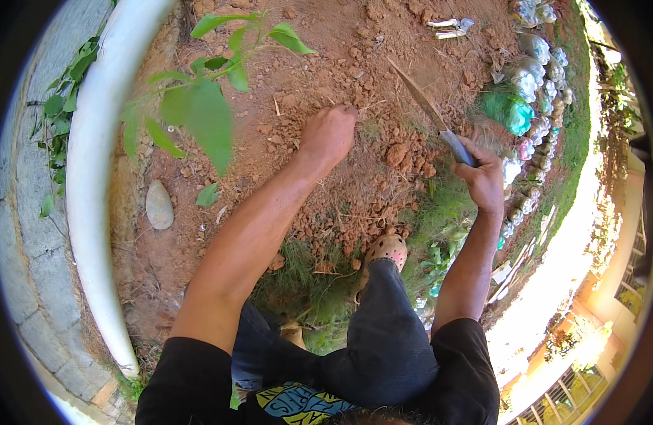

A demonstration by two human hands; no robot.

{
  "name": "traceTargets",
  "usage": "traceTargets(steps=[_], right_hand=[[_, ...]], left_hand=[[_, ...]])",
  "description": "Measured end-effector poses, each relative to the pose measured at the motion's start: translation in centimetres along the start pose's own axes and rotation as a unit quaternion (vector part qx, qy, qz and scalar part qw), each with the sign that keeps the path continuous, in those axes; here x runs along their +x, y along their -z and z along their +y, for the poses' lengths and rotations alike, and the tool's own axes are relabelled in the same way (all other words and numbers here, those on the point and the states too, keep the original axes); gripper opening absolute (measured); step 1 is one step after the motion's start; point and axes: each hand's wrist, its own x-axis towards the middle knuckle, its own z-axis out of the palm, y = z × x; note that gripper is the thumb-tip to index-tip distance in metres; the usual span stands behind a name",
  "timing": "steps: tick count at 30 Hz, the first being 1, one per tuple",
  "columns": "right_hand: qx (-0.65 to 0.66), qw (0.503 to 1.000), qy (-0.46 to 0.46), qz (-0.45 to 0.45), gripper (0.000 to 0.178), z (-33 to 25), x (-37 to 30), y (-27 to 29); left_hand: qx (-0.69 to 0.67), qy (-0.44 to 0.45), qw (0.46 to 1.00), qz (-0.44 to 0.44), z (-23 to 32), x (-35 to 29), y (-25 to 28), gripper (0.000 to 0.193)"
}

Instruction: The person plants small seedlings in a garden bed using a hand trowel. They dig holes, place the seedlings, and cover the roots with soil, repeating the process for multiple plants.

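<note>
The person's right hand (483, 173), right of centre in the frame, is wrapped around the grey handle (459, 149) of a long knife (420, 98). Its blade slants toward the upper middle, over the red soil (298, 78), and looks brown and dull to me.

The left hand (330, 131) is near the upper centre, its fingers curled in low over the soil; I can't tell whether they grip anything. A thin straw (373, 104) shows just beside them, and the knife is well apart from that hand.

Clods (403, 156) lie between the two forearms. One tan clog (387, 248) stands below them near the middle, beside green grass (284, 273). Leaves (206, 113) hang at the upper left, close to my eye and blurred. Left of them a white pole (103, 142) runs down the frame, with a pale stone (159, 205) to its right. Along the upper right stretches a row of stuffed clear bags (533, 49), a green bag (520, 117) among them.
</note>
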Motion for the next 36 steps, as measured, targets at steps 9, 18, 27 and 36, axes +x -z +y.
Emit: traceTargets(steps=[9, 18, 27, 36], right_hand=[[-0.093, 0.994, 0.026, 0.044, 0.049, -2.1, 0.2, 1.9], [-0.243, 0.97, -0.004, 0.015, 0.057, -0.4, -3.7, -5.7], [-0.35, 0.932, 0.071, 0.062, 0.068, 0.6, -4.2, -15.0], [-0.309, 0.941, 0.095, 0.101, 0.057, -3.6, 0.0, -13.5]], left_hand=[[-0.305, -0.178, 0.931, -0.096, 13.2, -9.0, -6.1, 0.03], [-0.212, -0.021, 0.977, 0.008, 2.4, -8.8, -5.8, 0.059], [-0.049, 0.227, 0.966, 0.112, -4.6, -5.4, -2.7, 0.12], [-0.206, 0.165, 0.939, 0.221, -6.8, -3.4, -3.2, 0.109]])
